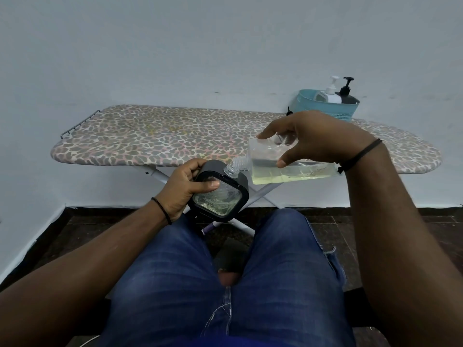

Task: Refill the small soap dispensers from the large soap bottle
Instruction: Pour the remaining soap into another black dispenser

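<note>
You are in the middle of a pour. The big clear soap bottle (pixel 290 169) lies tipped almost flat above your lap, near the front edge of the ironing board (pixel 162 136), with yellowish soap pooled along its lower side. Its threaded neck sits at the top opening of the small black dispenser (pixel 220 194), touching it or just beside it. Through the dispenser's clear window you can see some liquid, but how full it is cannot be told, so count this one as not finished.

Two more pump dispensers, one white (pixel 329 92) and one black (pixel 347 95), stand in the teal basket (pixel 333 111) at the far right of the board. Whether those have been filled cannot be judged from here.

Your right hand (pixel 315 141) grips the big bottle from above, fingers spread over its top side and thumb on the near face. Your left hand (pixel 186 189) wraps around the small dispenser, thumb laid across its window and fingers curled behind, holding it tilted toward the bottle's neck.
</note>
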